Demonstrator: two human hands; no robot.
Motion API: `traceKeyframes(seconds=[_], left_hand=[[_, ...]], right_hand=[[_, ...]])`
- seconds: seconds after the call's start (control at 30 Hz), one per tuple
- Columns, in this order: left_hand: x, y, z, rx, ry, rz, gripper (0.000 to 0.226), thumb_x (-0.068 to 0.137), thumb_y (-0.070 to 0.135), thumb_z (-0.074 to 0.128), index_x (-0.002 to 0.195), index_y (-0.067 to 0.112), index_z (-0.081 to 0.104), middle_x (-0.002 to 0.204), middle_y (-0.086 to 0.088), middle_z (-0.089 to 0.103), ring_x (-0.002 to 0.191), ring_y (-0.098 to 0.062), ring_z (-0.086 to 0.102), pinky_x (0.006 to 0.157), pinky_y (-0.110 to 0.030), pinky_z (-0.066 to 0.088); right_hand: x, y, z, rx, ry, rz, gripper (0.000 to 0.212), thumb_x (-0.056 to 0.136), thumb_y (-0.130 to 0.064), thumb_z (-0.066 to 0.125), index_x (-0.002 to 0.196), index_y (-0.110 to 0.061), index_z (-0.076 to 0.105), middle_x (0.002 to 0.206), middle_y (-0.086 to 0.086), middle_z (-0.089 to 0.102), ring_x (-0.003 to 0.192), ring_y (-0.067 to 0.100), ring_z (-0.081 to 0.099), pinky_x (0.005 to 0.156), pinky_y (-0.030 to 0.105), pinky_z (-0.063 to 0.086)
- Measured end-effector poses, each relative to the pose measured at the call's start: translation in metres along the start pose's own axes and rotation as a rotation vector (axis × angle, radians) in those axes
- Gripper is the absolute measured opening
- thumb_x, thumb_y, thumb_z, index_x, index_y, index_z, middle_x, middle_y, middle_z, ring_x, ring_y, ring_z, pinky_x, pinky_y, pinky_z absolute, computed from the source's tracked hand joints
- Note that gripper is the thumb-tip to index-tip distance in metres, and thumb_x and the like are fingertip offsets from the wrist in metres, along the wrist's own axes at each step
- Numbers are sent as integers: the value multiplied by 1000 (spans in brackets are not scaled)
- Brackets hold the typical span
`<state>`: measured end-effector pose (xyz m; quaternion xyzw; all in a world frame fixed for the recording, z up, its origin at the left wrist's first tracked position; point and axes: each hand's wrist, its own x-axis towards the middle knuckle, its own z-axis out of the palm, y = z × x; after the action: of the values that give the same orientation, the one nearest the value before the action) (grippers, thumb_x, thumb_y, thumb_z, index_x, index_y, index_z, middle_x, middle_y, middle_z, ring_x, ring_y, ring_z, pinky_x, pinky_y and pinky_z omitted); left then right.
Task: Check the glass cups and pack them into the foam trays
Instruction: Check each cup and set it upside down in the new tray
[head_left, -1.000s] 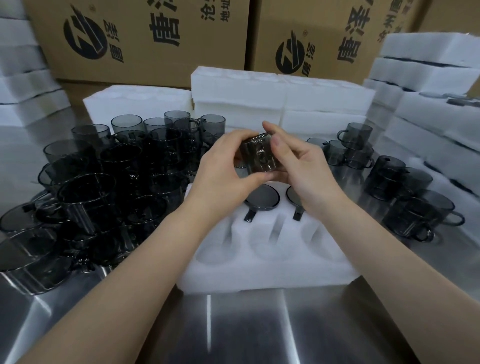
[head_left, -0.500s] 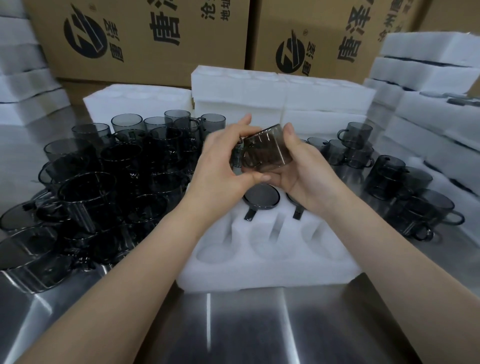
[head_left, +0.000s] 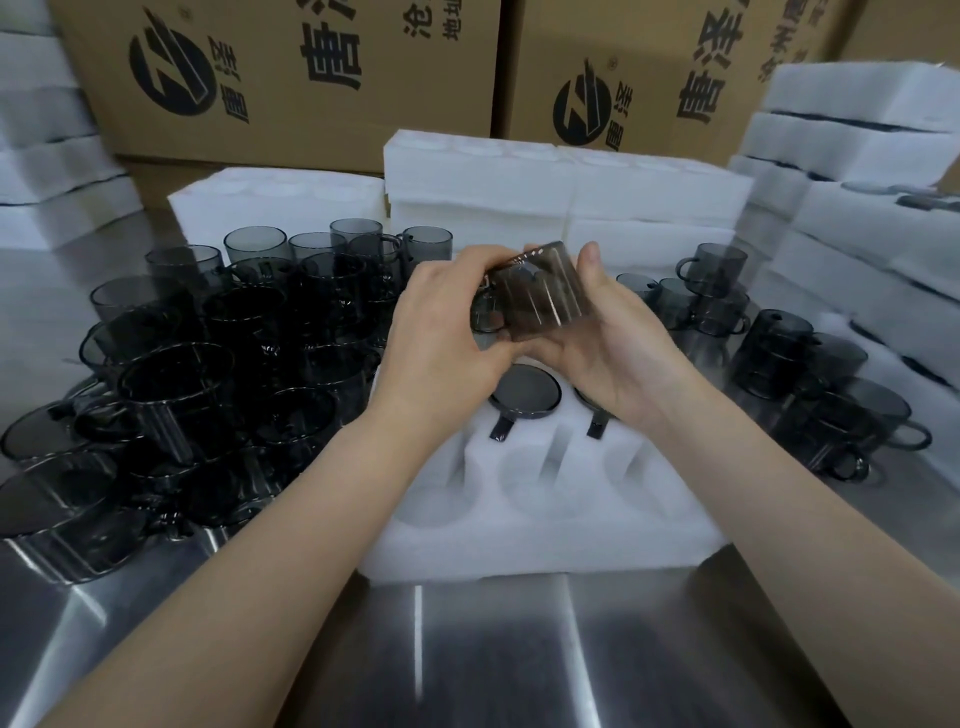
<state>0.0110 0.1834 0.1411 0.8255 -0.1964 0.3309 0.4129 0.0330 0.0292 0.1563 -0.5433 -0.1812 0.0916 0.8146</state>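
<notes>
**Turning a smoked glass cup over the tray**

Nearest me, at six o'clock, the steel table (head_left: 467, 649) is carrying the foam tray (head_left: 545, 530), its three near pockets lying empty. Above the tray's far row I am holding the glass cup (head_left: 540, 296) on its side between both grips. My left hand (head_left: 441, 332) is closing round the handle end. My right hand (head_left: 618, 343) is cradling the wall from below, thumb over the top. Two packed cups (head_left: 525, 392) are sitting in the far pockets under my hands.

The glass is looking stiff, slick and brittle, and light enough for fingertips. I judge the wall, not the handle, to be the safer hold.

Loose cups (head_left: 208, 353) are crowding at nine o'clock, and more cups (head_left: 779, 353) at three. Foam stacks (head_left: 519, 187) and cartons (head_left: 291, 78) are standing at twelve.
</notes>
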Motion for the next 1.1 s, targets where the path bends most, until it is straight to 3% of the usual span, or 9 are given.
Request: traceKeyframes(seconds=[0.07, 0.13, 0.23, 0.33, 0.5, 0.63, 0.73, 0.93, 1.1], left_hand=[[1, -2, 1, 7, -15, -64, 63, 67, 21, 85, 123, 23, 57, 104, 19, 53, 110, -8, 42, 91, -18, 34], [2, -3, 1, 44, -25, -54, 67, 65, 21, 86, 126, 20, 57, 114, 13, 56, 115, -14, 43, 97, -23, 33], [1, 0, 2, 34, -64, -13, 83, 65, 28, 86, 138, 19, 47, 130, 1, 49, 121, -22, 39, 106, -33, 31], [-3, 3, 1, 32, -67, 85, 83, 68, 36, 79, 142, 21, 45, 127, 6, 48, 118, -21, 41, 106, -36, 33], [-4, 2, 0, 33, 5, 169, 67, 66, 20, 86, 128, 10, 61, 121, -3, 63, 112, -21, 53, 100, -13, 31], [-6, 3, -2, 75, 43, 178, 67, 67, 17, 87, 128, 9, 61, 126, -1, 65, 115, -20, 58, 103, -24, 40], [-6, 5, -2, 65, 56, 166, 69, 67, 14, 87, 130, 11, 60, 127, -2, 65, 115, -19, 61, 101, -28, 44], [-5, 5, 1, -41, 71, 120, 70, 65, 12, 86, 130, 12, 60, 129, -3, 64, 118, -10, 58, 103, -28, 45], [-7, 5, 2, -83, 83, 88, 70, 65, 12, 87, 130, 9, 61, 125, -2, 66, 113, -6, 58, 101, -26, 46]], right_hand=[[0, 1, 1, -26, -102, 59, 69, 87, -53, 42, 133, -3, 50, 128, 21, 60, 112, 32, 62, 94, 43, 51], [0, 1, 1, -84, -130, 58, 67, 84, -53, 47, 128, -2, 54, 121, 22, 64, 107, 33, 64, 95, 45, 50], [-4, 2, 1, -119, -76, -27, 52, 78, -44, 63, 114, -8, 64, 106, 14, 70, 93, 30, 68, 79, 41, 56], [-4, 2, 2, -135, -25, -123, 43, 77, -30, 74, 116, -16, 64, 104, 3, 69, 90, 18, 67, 69, 32, 55], [-2, 4, 2, -210, -26, -100, 45, 84, -25, 62, 128, -24, 53, 126, 4, 59, 102, 13, 64, 77, 31, 49], [-4, 6, 4, -261, -50, -141, 50, 87, -37, 58, 127, -8, 53, 111, 13, 64, 92, 23, 66, 68, 29, 53], [-4, 7, 4, -326, 1, -170, 50, 88, -45, 56, 125, -11, 58, 111, 15, 64, 91, 28, 63, 69, 33, 53], [-4, 6, 8, -366, 68, -177, 47, 92, -48, 48, 114, -9, 62, 92, 12, 64, 64, 20, 57, 50, 29, 45], [-2, 6, 10, -400, 157, -154, 49, 90, -55, 46, 106, -13, 67, 101, 21, 68, 72, 20, 66, 58, 34, 50]])
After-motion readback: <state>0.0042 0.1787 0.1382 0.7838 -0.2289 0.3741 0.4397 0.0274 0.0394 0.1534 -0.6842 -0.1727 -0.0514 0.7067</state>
